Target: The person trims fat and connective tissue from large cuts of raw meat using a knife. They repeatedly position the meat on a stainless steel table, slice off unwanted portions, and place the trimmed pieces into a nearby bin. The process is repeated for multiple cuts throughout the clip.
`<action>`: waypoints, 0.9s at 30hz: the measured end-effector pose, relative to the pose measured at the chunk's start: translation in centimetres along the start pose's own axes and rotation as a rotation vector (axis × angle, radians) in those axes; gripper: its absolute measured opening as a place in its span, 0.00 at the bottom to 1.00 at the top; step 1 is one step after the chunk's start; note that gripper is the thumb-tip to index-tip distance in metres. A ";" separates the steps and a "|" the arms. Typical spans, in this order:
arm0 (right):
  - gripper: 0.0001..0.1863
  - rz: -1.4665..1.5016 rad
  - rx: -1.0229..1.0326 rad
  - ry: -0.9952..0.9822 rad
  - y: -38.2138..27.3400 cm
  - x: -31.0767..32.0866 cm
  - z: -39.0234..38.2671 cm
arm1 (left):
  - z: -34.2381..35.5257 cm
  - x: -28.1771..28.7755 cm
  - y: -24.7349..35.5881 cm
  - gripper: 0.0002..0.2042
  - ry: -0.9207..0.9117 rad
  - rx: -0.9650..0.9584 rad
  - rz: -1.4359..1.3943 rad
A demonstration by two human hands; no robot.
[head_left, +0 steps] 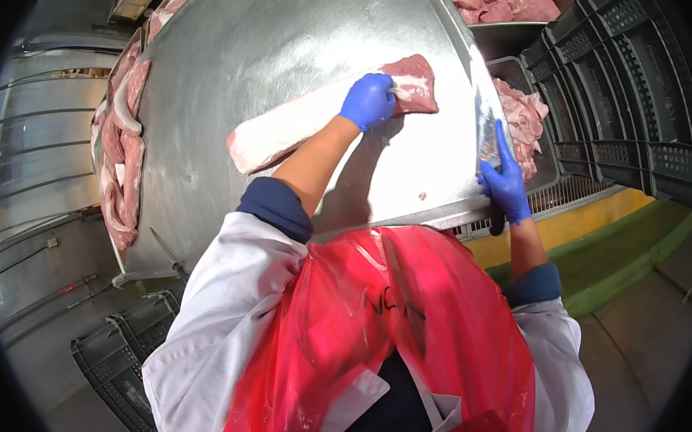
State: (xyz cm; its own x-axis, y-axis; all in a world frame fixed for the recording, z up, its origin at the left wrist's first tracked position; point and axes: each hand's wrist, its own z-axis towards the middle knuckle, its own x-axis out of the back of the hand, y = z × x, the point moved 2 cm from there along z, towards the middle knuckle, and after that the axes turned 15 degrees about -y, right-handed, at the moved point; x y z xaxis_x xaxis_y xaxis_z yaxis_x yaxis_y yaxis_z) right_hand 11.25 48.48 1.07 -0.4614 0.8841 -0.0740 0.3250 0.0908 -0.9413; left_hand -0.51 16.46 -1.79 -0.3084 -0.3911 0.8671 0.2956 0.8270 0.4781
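Observation:
A long pork loin (284,123), pale with fat and redder at its far end, lies diagonally on the steel table (238,35). My left hand (369,100), in a blue glove, is closed on the loin near that red end. My right hand (506,186), also gloved in blue, is at the table's right edge, closed on a dark-handled knife (497,220), index finger stretched forward; the blade is hard to make out against the shiny rim. A small meat scrap (422,196) lies left of this hand.
Long meat strips (127,171) line the left edge, with a second knife (162,244) near them. Meat pieces fill bins at the top right (501,4) and beside the right edge (518,116). Black crates (622,98) stand right, another (116,352) lower left; a green step (636,257) runs below.

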 end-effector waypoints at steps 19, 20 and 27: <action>0.43 -0.155 -0.089 -0.139 -2.7 -9.4 15.6 | 2.2 5.1 1.2 0.10 -0.180 0.135 -0.372; 0.43 -0.111 -0.110 -0.132 -3.1 -9.7 16.5 | 2.5 5.2 0.6 0.10 -0.150 0.137 -0.434; 0.40 -0.309 -0.067 -0.282 -0.4 -12.2 10.8 | 2.0 6.6 -2.1 0.09 -0.091 0.069 -0.717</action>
State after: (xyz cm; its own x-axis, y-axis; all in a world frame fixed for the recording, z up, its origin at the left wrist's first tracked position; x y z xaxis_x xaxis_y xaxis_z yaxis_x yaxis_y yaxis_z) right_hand 7.85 32.76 -1.22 -0.7500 0.6518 0.1125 0.1848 0.3698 -0.9105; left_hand -5.00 12.93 2.61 -0.4798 -0.8141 0.3271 -0.0647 0.4047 0.9122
